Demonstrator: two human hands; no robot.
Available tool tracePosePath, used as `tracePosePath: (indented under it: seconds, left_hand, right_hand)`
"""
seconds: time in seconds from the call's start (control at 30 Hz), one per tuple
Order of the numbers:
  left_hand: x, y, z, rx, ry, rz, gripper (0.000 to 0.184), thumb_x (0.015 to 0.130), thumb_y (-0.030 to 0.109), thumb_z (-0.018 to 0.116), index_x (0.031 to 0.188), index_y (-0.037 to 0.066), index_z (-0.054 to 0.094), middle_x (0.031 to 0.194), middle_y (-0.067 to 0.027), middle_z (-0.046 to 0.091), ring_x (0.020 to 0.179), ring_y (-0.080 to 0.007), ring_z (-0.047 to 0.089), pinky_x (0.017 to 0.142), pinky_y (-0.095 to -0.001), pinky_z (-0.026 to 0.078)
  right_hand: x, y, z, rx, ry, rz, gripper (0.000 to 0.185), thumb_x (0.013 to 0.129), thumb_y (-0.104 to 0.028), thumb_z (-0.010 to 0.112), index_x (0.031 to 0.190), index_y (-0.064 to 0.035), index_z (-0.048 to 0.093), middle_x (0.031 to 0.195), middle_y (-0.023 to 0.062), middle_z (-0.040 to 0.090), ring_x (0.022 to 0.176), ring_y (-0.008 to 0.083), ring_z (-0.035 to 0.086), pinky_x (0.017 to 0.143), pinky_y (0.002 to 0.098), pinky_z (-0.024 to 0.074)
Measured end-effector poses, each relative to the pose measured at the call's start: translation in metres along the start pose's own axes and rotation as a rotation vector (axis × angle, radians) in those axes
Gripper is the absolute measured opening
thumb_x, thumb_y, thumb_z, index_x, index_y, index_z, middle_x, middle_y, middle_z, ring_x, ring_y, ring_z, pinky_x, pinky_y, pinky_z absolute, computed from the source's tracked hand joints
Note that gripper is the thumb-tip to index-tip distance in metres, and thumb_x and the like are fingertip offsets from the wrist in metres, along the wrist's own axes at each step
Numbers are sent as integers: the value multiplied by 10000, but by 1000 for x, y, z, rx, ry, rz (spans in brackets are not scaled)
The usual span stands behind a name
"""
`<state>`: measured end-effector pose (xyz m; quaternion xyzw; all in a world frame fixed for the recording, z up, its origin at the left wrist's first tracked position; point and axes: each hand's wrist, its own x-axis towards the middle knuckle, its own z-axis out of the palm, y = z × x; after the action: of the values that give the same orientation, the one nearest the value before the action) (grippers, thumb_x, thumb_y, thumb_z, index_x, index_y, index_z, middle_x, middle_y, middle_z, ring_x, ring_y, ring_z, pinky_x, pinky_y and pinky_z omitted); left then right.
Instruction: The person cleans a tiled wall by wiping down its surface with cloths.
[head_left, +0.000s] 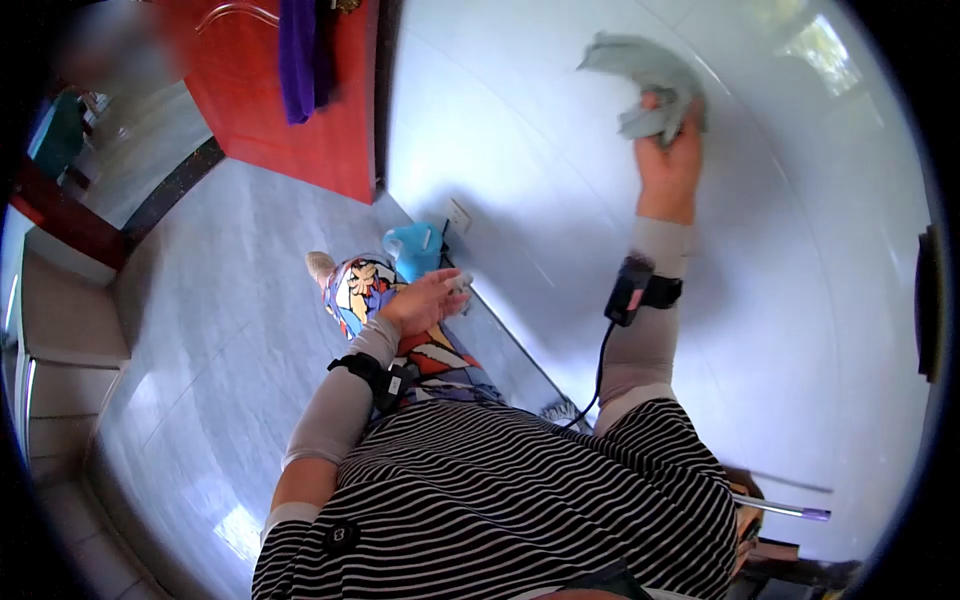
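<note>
My right hand (668,150) is raised at the white tiled wall (540,120), its fingers closed around a grey-green cloth (645,62). Part of the cloth fans out to the left of the hand, slightly blurred. Lower down, my left hand (428,302) is in front of my patterned trousers, fingers curled around a small whitish thing (461,284) whose kind I cannot make out. A blue plastic object (413,247) is on the floor just beyond the left hand, beside the wall.
A red door (290,110) with a purple cloth (298,60) hanging on it stands ahead to the left. A wall socket (457,215) sits low on the wall. Grey flooring (220,300) runs to cabinets (75,350) at the left. A black cable (603,375) hangs from my right forearm.
</note>
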<state>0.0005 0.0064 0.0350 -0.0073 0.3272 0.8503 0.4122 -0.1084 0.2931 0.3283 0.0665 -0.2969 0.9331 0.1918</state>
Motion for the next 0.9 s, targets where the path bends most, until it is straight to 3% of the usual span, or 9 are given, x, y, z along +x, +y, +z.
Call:
tracePosePath:
  seconds: [0.17,0.23,0.43,0.57,0.7,0.77,0.8,0.87,0.9]
  left_hand:
    - [-3,0,-3,-5,-15,-12,518,937,243,544,1373,75,322,1253,-64,469,1100,-202,508,954,-348,414]
    - [-4,0,-3,0,-24,-16,513,938,242,541,1372,77,322,1250,-58,472,1098,-201,509,950,-347,415]
    - [-2,-3,-10,-48,-62,5,475,931,180,542,1345,65,338,1258,-72,478,1131,-248,503,964,-377,422]
    - [-2,-2,-6,-56,-74,-13,460,948,178,511,1352,56,327,1275,-86,468,1138,-253,492,979,-382,415]
    - [-1,1,2,-17,-38,-47,467,952,183,506,1361,58,319,1280,-91,465,1131,-249,494,974,-371,416]
    - [-1,-1,-1,27,-29,-44,488,950,192,513,1373,59,309,1282,-91,465,1126,-243,495,959,-357,421]
    - [-1,0,-2,28,-32,-44,488,950,192,513,1373,59,309,1282,-91,465,1126,-243,495,959,-357,421]
    - [-3,0,-1,34,-34,-36,497,950,202,514,1378,61,304,1274,-87,470,1119,-233,495,958,-353,420]
    - [-4,0,-1,37,-35,-36,497,950,202,514,1378,61,304,1274,-87,470,1119,-233,495,958,-353,420]
  right_hand:
    - [-29,59,-68,-147,284,175,315,950,-289,520,1190,-85,528,1141,82,564,999,196,548,760,318,534]
    - [-50,70,-120,-304,181,197,306,950,-310,518,1166,-94,544,1104,66,580,989,190,554,732,311,531]
    - [-124,42,-208,-164,516,281,311,943,-321,527,1145,-85,556,1079,51,587,893,201,560,664,326,501]
    - [-159,-35,-187,-108,568,115,316,951,-321,503,1146,-78,555,1079,85,585,877,223,560,644,340,488]
    - [-165,-90,-120,-121,576,-291,307,958,-275,481,1153,-47,548,1120,110,579,928,240,574,739,378,519]
    - [-155,-122,-105,-54,150,-197,296,975,-236,447,1168,-29,534,1134,117,574,979,246,569,845,364,503]
    - [-153,-116,-78,-54,148,-201,296,975,-236,447,1168,-29,534,1134,117,574,979,246,569,845,364,503]
    - [-144,-92,-22,-1289,-113,-810,286,977,-207,451,1180,-19,524,1138,118,572,991,245,568,875,333,501]
    - [-130,-91,-22,-1288,-112,-812,286,977,-207,451,1180,-19,524,1138,118,572,991,245,568,875,333,501]
